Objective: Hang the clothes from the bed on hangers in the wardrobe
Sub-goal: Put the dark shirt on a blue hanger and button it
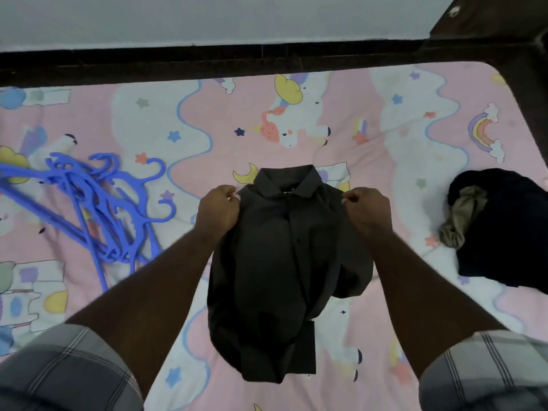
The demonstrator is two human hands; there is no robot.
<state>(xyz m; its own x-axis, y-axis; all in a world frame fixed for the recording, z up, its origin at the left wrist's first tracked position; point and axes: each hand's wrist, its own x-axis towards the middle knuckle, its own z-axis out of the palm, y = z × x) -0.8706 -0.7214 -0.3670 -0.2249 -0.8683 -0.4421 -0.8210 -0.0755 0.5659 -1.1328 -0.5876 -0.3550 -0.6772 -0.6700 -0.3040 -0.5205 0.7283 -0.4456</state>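
Observation:
A dark grey button-up shirt (284, 262) hangs in front of me above the bed, collar up and buttons facing me. My left hand (218, 210) pinches its left shoulder and my right hand (369, 210) pinches its right shoulder. The shirt's lower part is bunched, with a cuff folded at the bottom. A heap of several blue plastic hangers (98, 203) lies on the bed to the left. A pile of dark clothes (504, 226) with an olive piece in it lies on the bed at the right.
The bed carries a pink sheet (400, 173) printed with unicorns, stars and rainbows. A dark wooden bed frame (207, 62) runs along the far edge below a pale wall. A dark wooden corner (486, 22) stands at the top right.

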